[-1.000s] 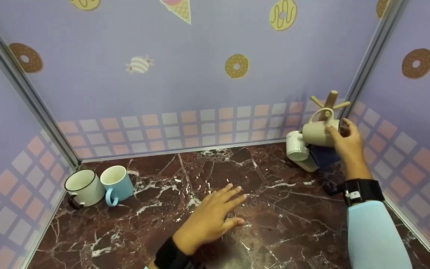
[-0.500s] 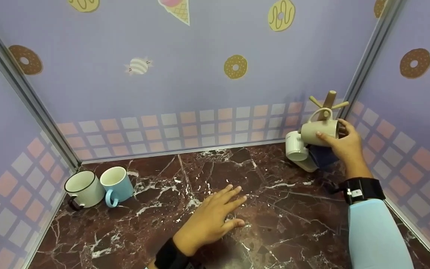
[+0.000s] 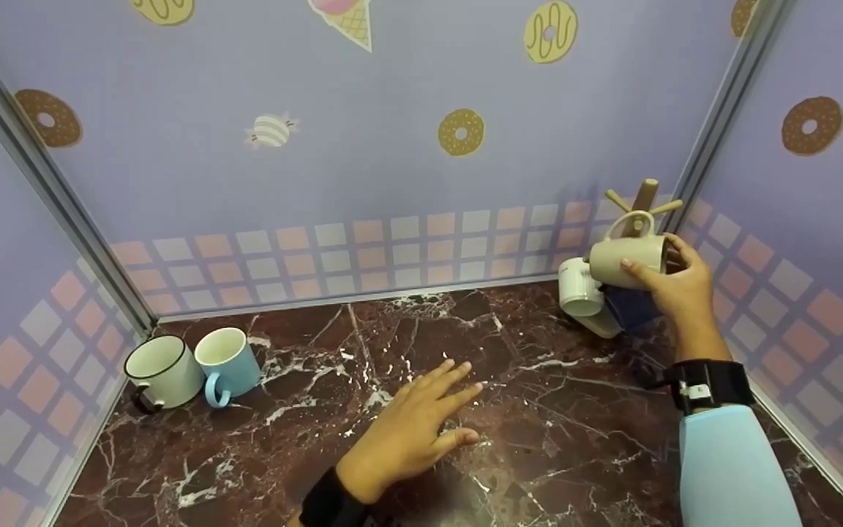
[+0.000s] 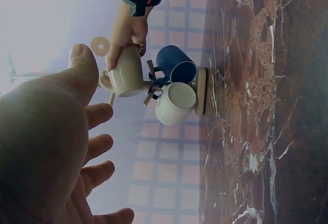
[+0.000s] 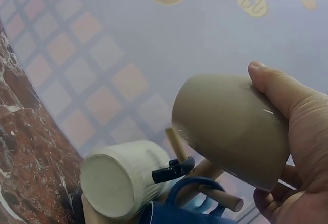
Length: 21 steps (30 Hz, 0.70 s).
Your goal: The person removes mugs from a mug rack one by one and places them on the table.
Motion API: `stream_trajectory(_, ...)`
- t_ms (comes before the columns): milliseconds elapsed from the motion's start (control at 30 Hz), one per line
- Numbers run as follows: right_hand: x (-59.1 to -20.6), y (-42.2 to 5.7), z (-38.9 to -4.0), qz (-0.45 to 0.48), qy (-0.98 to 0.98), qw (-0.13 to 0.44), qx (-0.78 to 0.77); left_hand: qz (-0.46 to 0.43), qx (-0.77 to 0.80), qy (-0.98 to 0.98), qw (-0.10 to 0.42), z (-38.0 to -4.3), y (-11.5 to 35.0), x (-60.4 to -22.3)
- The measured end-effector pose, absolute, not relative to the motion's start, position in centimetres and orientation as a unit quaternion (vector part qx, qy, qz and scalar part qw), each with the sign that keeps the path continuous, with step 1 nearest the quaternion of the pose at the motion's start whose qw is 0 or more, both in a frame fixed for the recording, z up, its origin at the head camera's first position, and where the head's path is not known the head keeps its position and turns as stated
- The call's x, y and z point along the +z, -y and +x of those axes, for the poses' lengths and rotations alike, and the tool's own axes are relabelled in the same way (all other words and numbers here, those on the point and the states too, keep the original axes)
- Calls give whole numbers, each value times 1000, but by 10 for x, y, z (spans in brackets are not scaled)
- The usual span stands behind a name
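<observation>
So, right hand (image 3: 686,294) grips beige mug (image 3: 615,263) lying left of it, axis near-horizontal, handle (image 3: 619,219) up at rack peg (image 3: 639,225); left hand (image 3: 408,430) well apart, holding nothing.

Grip (image 5: 309,137) holds mug (image 5: 228,126) — beige (glossy).

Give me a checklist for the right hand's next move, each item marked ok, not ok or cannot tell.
1. Right hand grips the beige mug: ok.
2. Beige mug's handle fully over a peg: cannot tell.
3. White mug and dark blue mug off the countertop: ok.
4. Left hand away from the rack: ok.
5. Right hand free for the light blue mug: not ok, it holds the beige one.
</observation>
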State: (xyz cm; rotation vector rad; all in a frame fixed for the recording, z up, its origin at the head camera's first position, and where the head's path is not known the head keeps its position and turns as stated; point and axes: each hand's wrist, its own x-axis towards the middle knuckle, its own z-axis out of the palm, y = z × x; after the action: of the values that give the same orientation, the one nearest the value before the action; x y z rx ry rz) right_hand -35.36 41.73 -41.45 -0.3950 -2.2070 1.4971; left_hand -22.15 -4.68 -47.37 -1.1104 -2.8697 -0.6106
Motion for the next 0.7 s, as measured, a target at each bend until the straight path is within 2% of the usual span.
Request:
stream_trajectory(533, -381, -371, -316, -67, 848, 243, 466, -346, -193, 918, 28, -222, 59, -459)
stream_trajectory(700, -373, -342, -308, -15, 865, 207, 458, -338, -197, 919, 39, -219, 61, -452)
